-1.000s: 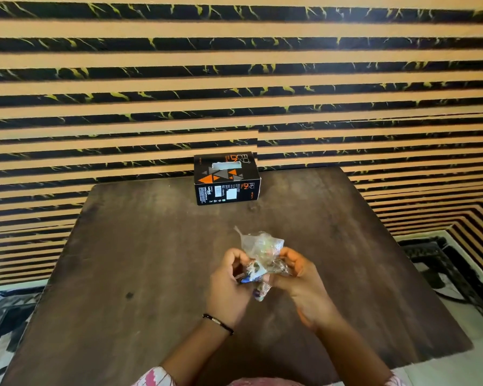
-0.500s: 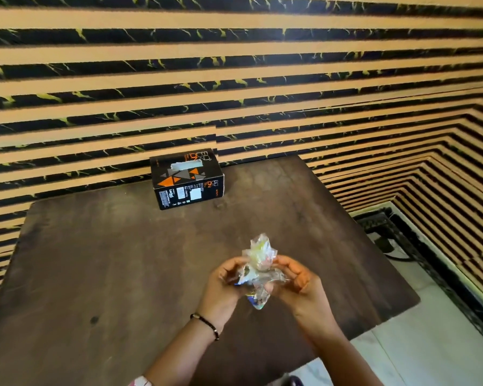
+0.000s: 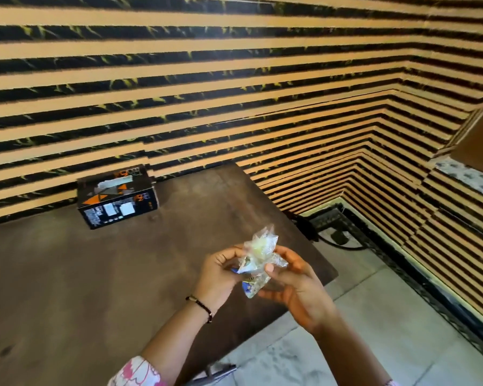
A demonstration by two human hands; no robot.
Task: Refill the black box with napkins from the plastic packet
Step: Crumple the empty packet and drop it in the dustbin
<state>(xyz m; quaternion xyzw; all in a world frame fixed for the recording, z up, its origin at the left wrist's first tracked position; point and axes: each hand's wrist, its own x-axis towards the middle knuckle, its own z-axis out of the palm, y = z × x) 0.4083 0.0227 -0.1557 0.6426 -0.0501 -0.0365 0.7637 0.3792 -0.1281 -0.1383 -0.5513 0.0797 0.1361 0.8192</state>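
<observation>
Left hand [image 3: 221,271] and right hand [image 3: 296,285] pinch the crumpled plastic packet [image 3: 258,257] between them: light, limp, slippery film, best gripped at its bunched middle; black box [image 3: 117,196] well beyond.

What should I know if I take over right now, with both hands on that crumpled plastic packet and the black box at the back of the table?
Left hand: closed on the crumpled clear plastic packet, gripping its left side.
Right hand: also on the packet, thumb pressing its right side, other fingers under its lower end.
The packet is held up above the dark wooden table, near its right edge.
The black cardboard box with orange triangles sits at the table's far edge by the striped wall, a bit of white showing in its top slot.
Done: packet picked up.
Left: pull the napkins out and load them into the box. No napkins are out of the packet.
</observation>
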